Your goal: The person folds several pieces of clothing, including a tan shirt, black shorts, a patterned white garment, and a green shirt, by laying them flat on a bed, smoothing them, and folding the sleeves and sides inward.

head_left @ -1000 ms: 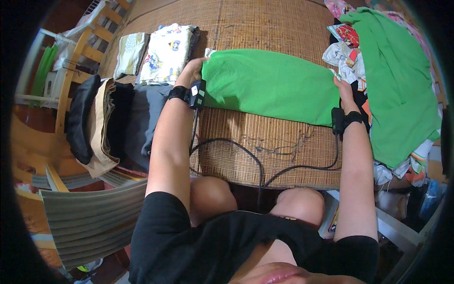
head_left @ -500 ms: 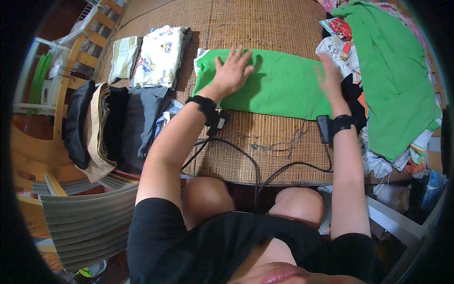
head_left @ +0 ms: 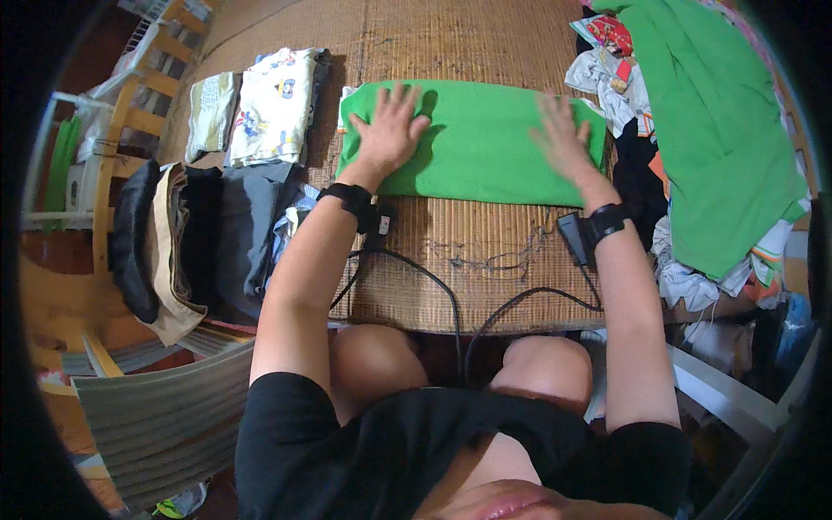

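A green cloth item (head_left: 485,147), folded into a long flat rectangle, lies crosswise on the woven mat. A bit of white shows at its left end; whether it is a shirt I cannot tell. My left hand (head_left: 390,134) is over its left part, palm down with fingers spread and a shadow beside it. Over the right end, my right hand (head_left: 563,143) has its fingers apart, slightly blurred. Neither hand grips anything. Each wrist wears a black strap with a small black box and a cable (head_left: 425,270).
To the right lies a loose heap of laundry, with a large green cloth (head_left: 711,130) on top. Folded clothes stand at the left: a white printed one (head_left: 276,104), a grey-green one (head_left: 211,117), dark grey (head_left: 247,225) and beige (head_left: 169,251). A wooden rail (head_left: 130,121) borders the woven mat (head_left: 407,234).
My right hand has moved left from the cloth's right edge onto it. My left hand has shifted slightly left. The white edge at the cloth's upper right corner now shows.
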The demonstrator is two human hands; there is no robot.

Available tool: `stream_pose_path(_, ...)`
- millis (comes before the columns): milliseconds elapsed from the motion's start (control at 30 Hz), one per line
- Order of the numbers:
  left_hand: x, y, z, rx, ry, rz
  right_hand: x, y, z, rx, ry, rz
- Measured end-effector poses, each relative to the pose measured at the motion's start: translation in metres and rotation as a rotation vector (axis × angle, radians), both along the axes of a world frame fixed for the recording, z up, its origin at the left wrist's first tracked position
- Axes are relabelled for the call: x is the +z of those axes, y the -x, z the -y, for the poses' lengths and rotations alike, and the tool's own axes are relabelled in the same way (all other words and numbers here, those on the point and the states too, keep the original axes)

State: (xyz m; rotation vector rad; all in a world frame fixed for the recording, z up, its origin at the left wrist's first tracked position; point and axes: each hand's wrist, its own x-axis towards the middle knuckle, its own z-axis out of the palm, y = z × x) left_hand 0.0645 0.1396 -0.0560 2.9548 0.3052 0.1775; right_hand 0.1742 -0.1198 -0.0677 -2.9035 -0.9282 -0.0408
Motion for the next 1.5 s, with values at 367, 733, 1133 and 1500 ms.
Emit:
stream_pose_path(367,0.005,-0.041,-0.095,-0.017,0.038,-0.324,0.012,-0.068,0.038,-0.031,0.004,-0.154)
stream_pose_path(733,0.084,-0.067,-0.102,-0.121,0.253,-0.429,0.093,-0.107,0.025,0.227,-0.054,-0.318)
stream_pose_path(1133,0.174,-0.047,-0.120,-0.223,-0.083,0.408,0.181,-0.097,0.024,0.040,-0.311,0.311)
stream_pose_path(1500,0.042,0.063,-0.048,-0.267,-0.010,-0.169,0.046,0.012,0.089,0.058,-0.146,-0.536)
